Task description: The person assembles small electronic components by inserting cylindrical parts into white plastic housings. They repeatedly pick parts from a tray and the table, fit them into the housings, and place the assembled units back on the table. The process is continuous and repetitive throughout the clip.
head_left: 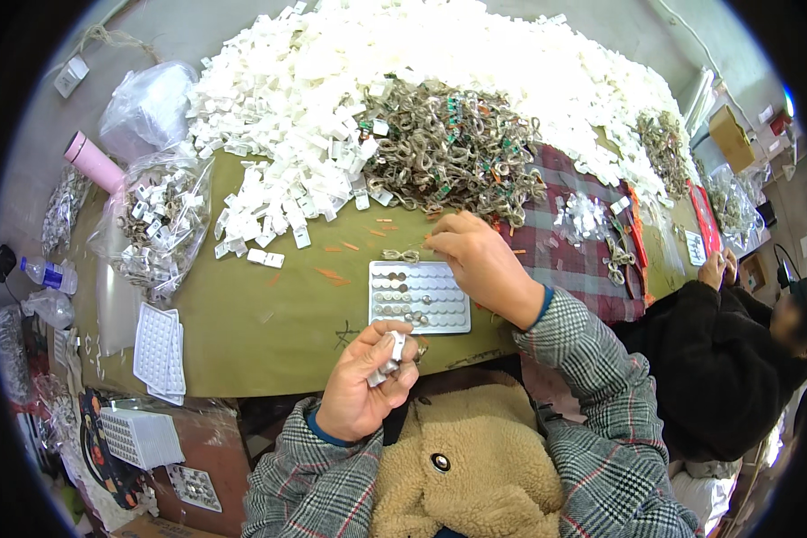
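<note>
1. Far to the left of the grey rectangular cell tray point(419, 299) on the olive tabletop point(278, 323), we are keeping a pink cylindrical bottle point(93, 161), a clear plastic bag of small white and grey parts point(157, 224) and a stack of empty white cell trays point(157, 348), seemingly parked out of the working area.
2. Just below the tray, our left hand point(363, 386) is gripping a small white plastic clip with a metal piece point(388, 357) between thumb and fingers, held up close, probably for a better look.
3. The tray itself is lying flat at the table's near edge, its left cells holding small round silvery pieces, likely so each stays separate.
4. Just above and right of the tray, our right hand point(484, 264) is resting knuckles up, fingers curled; we cannot tell whether they are pinching anything.
5. Beyond the tray, a heap of tangled brownish wire bundles point(448, 148) and a great mound of white plastic clips point(403, 63) are sitting within reach.
6. Far right of the tray, another person in a black sleeve point(717, 359) is working.
</note>
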Demonstrator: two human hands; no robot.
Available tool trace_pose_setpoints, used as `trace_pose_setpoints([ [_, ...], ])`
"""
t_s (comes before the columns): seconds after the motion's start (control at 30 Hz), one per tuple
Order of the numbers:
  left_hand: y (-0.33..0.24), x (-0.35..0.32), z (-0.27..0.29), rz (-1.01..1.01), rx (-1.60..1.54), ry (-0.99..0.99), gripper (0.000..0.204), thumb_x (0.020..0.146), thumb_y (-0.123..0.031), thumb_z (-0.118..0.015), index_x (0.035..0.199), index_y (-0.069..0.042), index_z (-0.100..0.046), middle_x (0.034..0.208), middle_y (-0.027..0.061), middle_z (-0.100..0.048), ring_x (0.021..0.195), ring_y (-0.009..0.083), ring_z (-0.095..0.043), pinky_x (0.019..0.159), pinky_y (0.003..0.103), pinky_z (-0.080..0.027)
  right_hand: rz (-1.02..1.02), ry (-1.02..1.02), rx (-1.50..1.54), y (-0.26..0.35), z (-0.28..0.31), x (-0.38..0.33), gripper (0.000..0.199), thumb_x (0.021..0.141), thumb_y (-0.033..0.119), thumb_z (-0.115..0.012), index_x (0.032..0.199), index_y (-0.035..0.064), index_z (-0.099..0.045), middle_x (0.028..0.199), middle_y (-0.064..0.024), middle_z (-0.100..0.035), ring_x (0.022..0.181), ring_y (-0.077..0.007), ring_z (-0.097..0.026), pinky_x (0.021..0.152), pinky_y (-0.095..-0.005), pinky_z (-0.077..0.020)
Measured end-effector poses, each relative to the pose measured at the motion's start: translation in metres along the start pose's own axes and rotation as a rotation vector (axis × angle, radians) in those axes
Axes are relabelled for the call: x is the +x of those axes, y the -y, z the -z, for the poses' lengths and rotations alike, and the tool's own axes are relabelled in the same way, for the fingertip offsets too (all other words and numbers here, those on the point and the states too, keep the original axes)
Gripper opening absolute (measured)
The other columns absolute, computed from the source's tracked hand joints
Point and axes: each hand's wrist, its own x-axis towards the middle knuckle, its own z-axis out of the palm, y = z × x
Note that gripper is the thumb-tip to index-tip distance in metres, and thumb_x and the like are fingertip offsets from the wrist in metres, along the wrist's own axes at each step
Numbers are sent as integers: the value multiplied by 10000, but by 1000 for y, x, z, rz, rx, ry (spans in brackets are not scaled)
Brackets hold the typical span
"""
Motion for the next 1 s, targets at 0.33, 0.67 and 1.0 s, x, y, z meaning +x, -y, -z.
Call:
trace_pose_setpoints([
  [0.33, -9, -5, -8, -73, 274, -165, 143, 985, -121, -592, 1073, -9, -603, 825, 51, -596, 616, 91, -567, 430, 179, -400, -59, -70, -47, 4, -8, 3, 128, 824, -8, -572, 949, 0, -597, 928, -156, -582, 865, -343, -601, 755, -420, -492],
  [0.67, 17, -8, -17, -288, 548, -212, 260, 905, -155, -721, 1080, -3, -604, 807, 30, -570, 554, 64, -457, 430, 185, -323, 27, 18, 365, 81, 34, -63, 261, 822, -73, -600, 1077, -17, -597, 983, -161, -573, 826, -365, -637, 699, -392, -528],
  [1.0, -9, -22, -51, -150, 648, -228, 116, 916, -129, -706, 984, -48, -659, 716, -19, -583, 548, 41, -481, 456, 184, -351, -177, -317, 546, 87, 53, -91, 239, 810, -155, -600, 1017, -45, -643, 954, -127, -606, 757, -186, -612, 674, -270, -502],
])
